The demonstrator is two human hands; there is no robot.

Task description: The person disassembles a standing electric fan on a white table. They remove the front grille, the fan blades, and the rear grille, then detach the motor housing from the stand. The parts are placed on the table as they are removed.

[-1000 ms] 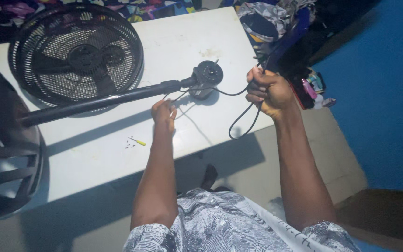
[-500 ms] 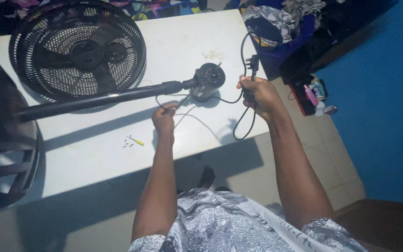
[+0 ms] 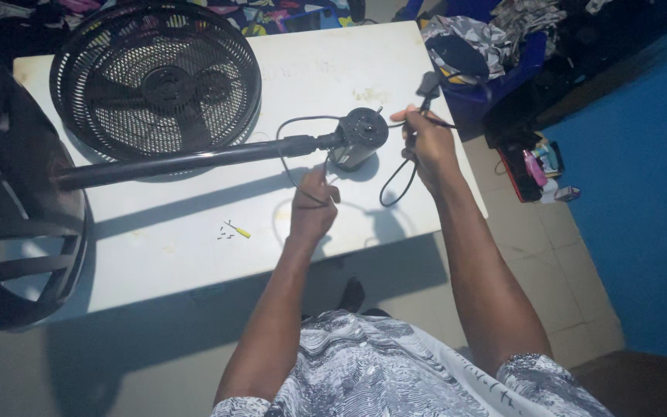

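Left hand pinches the thin wires below the fan motor, near the table's front edge; right hand grips the black power cord, fingers closed.

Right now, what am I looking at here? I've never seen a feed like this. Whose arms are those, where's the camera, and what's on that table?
This is one picture, taken by a camera worn on a person's head and looking down, so the two bare arms coming up from the bottom edge belong to that person. There is no machine.

They work at a white table. On it lies a dismantled standing fan: a round black fan grille with the blades inside, and a long black pole ending in a dark round motor part. A small yellow-handled screwdriver lies with what look like a few tiny screws.

The left hand pinches a thin black cord that loops from the pole's end. The right hand holds the cord's far end up, with its black plug above the fingers.

A heap of clothes lies beyond the table's right edge.
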